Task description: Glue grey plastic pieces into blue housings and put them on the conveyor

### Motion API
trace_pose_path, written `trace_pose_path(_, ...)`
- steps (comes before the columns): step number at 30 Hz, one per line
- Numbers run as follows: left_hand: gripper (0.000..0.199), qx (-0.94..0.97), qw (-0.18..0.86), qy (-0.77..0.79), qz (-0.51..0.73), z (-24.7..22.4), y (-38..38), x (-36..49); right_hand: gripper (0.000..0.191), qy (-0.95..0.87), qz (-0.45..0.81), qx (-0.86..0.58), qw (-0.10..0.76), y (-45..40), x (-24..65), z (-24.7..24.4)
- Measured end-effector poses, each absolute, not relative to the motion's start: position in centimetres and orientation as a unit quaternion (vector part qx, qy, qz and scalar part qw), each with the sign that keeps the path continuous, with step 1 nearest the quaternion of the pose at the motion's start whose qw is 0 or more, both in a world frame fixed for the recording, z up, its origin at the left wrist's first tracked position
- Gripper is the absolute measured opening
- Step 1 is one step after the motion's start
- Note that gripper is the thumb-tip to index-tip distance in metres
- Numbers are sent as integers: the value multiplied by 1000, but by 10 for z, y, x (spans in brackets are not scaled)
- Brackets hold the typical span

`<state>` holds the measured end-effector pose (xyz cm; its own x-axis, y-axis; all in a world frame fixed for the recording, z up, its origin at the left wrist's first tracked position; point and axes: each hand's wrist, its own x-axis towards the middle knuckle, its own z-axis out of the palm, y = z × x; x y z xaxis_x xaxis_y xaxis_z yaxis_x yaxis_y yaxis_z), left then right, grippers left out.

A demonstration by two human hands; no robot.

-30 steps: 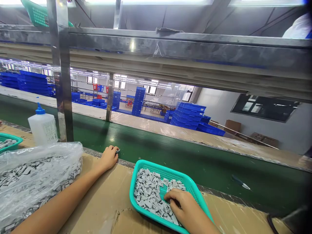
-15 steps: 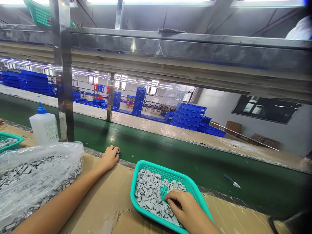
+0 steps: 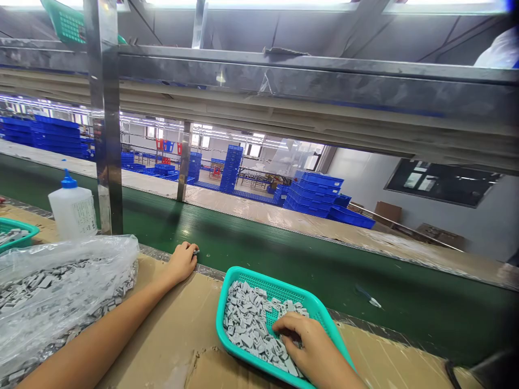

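Note:
My left hand (image 3: pixel 184 261) rests at the near edge of the green conveyor belt (image 3: pixel 259 243), closed on a small grey plastic piece (image 3: pixel 196 252) whose end sticks out past the fingers. My right hand (image 3: pixel 310 346) reaches into a green plastic basket (image 3: pixel 222 308), fingers curled in a loose pinch just above its floor. Many small light-grey plastic pieces (image 3: pixel 247 316), each with a slot, lie heaped around it. Anything between the right fingertips is hidden.
Left of my arm lies a clear plastic bag (image 3: pixel 93 270) full of grey pieces. Behind it stand a white bottle with blue cap (image 3: pixel 73 210) and a metal post (image 3: pixel 106 135). Nippers (image 3: pixel 368 297) lie on the belt. Another green basket (image 3: pixel 30 232) is at far left; an overhead shelf (image 3: pixel 284 75) crosses above.
The nippers on the belt have shifted left. My right thumb and index finger have parted slightly in the basket, while my left hand has stayed almost still.

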<state>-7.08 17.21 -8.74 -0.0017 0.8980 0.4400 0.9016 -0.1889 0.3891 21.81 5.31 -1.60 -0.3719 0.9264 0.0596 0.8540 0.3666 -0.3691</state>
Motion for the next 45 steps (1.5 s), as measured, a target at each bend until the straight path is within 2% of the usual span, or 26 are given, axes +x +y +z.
trace_pose_path(7,27,-722,-10,-607,-333,-86,171,-70,36,-827,166,-516,148,55,221,-19)
trace_pose_path(15,12,-687,26,-607,-399,-75,168,-76,28,-833,135,-513,158,52,219,-18)
trace_pose_path(18,13,-683,46,-615,-391,-81,171,-79,26,-837,128,-508,157,52,219,-18)
trace_pose_path(23,26,-731,57,-582,-352,-87,173,-76,29,-840,119,-508,146,51,219,-17)
trace_pose_path(27,24,-785,35,-544,-294,-83,171,-72,32,-842,118,-499,165,54,222,-20)
trace_pose_path(33,25,-769,34,-577,-275,-80,171,-74,21,-838,98,-495,208,60,223,-24)
trace_pose_path(45,27,-751,15,-604,-268,-84,170,-75,18,-841,48,-502,195,55,219,-19)
